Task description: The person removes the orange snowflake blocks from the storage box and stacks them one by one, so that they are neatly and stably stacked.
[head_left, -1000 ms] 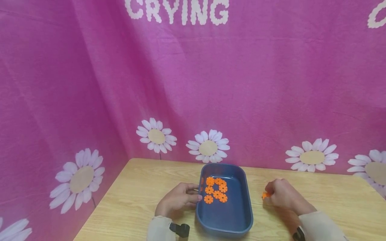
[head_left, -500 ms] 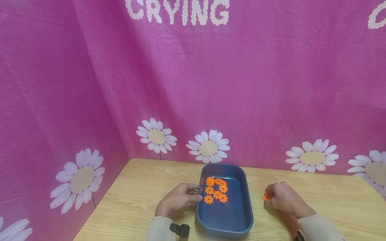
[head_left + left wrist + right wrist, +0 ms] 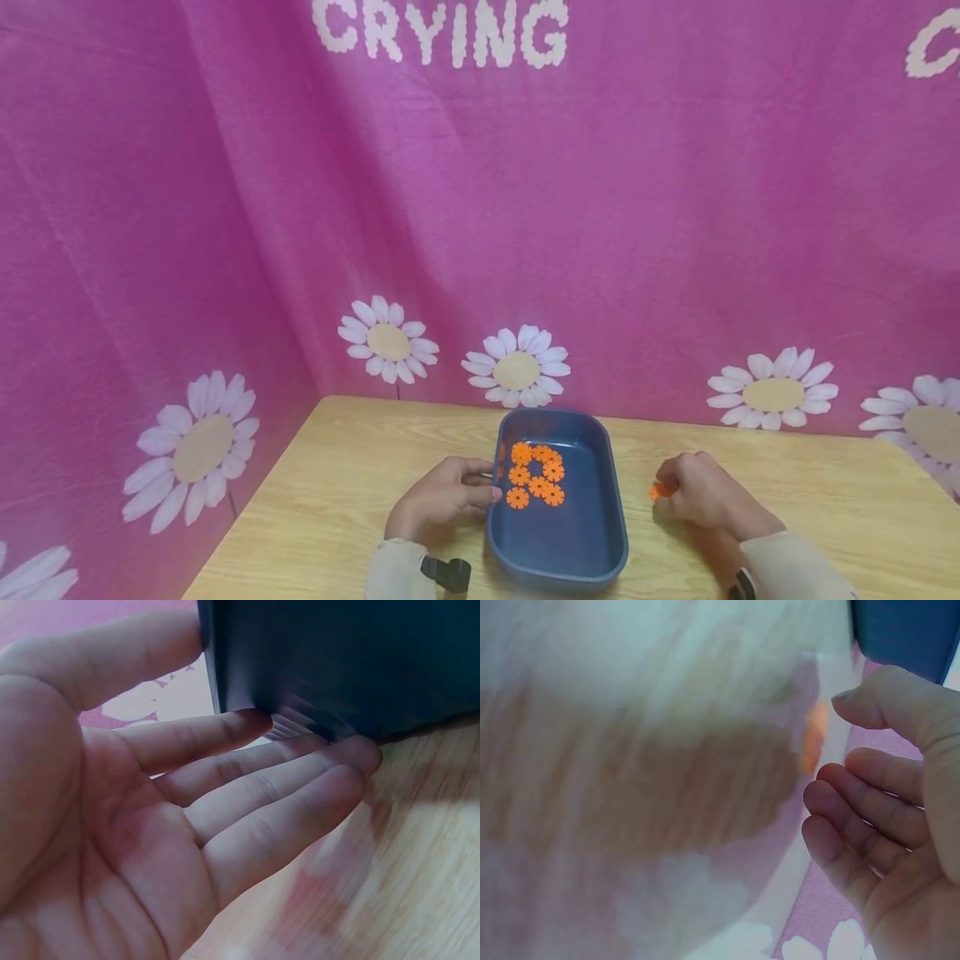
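In the head view, my left hand [image 3: 442, 498] touches the left side of a dark blue rectangular tray [image 3: 555, 546]. Its fingers reach along the wall and underside, fairly straight, in the left wrist view [image 3: 255, 795]. Several orange notched plastic discs [image 3: 519, 475] lie inside the tray in an arrangement like a letter R. Right of the tray, my right hand [image 3: 708, 492] is low over the table at another orange disc [image 3: 657, 492], partly hidden by its fingertips. The right wrist view shows a gap between thumb and loosely bent fingers [image 3: 832, 810]; the blurred disc [image 3: 815, 739] lies just beyond.
A light wooden table [image 3: 840, 483] carries the tray. Behind it and to the left hangs a pink curtain [image 3: 637, 208] printed with white daisies and lettering. Each wrist wears a black strap [image 3: 447, 573] by a pale sleeve.
My right fingertips shift slightly around the orange disc, which shows at a slightly different place beside them. My left hand, the tray and the discs inside stay put.
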A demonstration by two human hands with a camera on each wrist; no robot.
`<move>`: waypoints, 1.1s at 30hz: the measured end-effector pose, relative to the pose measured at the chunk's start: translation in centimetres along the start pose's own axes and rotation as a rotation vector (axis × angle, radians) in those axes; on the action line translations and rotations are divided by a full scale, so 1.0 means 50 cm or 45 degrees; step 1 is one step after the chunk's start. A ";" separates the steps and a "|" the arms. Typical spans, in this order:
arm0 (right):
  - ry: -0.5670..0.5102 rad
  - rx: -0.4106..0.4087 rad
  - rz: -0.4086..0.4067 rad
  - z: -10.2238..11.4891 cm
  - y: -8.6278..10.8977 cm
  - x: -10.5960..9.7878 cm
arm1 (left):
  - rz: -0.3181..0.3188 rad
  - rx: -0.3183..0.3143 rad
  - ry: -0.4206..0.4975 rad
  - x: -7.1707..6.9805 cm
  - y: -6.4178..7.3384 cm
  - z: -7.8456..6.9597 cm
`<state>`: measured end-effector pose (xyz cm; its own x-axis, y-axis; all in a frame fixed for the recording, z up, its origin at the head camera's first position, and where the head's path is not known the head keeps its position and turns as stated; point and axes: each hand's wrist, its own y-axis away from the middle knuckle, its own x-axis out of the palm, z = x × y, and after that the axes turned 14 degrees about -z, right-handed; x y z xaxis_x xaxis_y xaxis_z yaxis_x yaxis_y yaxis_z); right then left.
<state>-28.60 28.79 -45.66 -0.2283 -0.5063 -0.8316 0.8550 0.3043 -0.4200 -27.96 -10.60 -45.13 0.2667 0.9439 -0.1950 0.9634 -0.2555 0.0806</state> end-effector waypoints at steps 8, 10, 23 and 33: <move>-0.031 -0.045 -0.027 0.001 -0.025 -0.033 | 0.008 0.009 0.002 0.000 -0.004 0.001; -0.057 -0.025 -0.011 0.003 -0.032 -0.043 | 0.017 0.013 0.010 0.000 -0.005 0.000; -0.127 -0.017 -0.006 0.046 -0.066 -0.081 | 0.019 -0.011 0.027 -0.001 0.000 -0.006; -0.147 -0.063 -0.028 0.075 -0.090 -0.087 | 0.027 -0.002 0.044 0.000 0.001 -0.005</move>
<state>-29.70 26.61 -38.79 -0.1892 -0.6023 -0.7755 0.8257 0.3298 -0.4577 -27.92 -10.57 -44.89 0.2862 0.9449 -0.1590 0.9574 -0.2755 0.0862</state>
